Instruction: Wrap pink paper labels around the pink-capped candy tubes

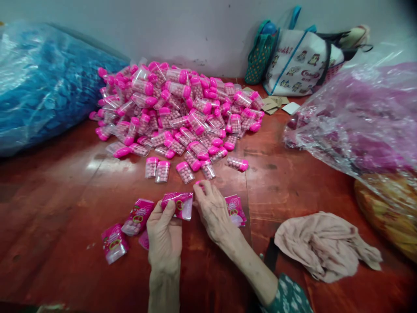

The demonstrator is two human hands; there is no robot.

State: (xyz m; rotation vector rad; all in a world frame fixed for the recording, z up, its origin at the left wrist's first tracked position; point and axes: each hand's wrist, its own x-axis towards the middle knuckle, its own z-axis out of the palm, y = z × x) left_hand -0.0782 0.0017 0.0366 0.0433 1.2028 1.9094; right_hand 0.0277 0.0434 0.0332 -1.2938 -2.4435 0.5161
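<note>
My left hand [164,234] pinches a pink printed sleeve packet [178,204] just above the red wooden table [65,195]. My right hand [211,208] is beside it, fingers curled at the packet's right edge and over a pink-capped bottle [199,184] that is mostly hidden. Wrapped pink packets lie around: one [138,216] to the left, another [114,243] further left, one [235,210] under my right hand. A big heap of clear bottles with pink caps [176,106] fills the table's middle. Loose bottles [157,168] lie in front of it.
A large blue plastic bag [42,82] lies at the left, a clear bag of pink items [358,117] at the right. A beige cloth [322,245] rests near my right arm. Tote bags [299,61] lean on the back wall. Cardboard bits [275,104] lie beside them.
</note>
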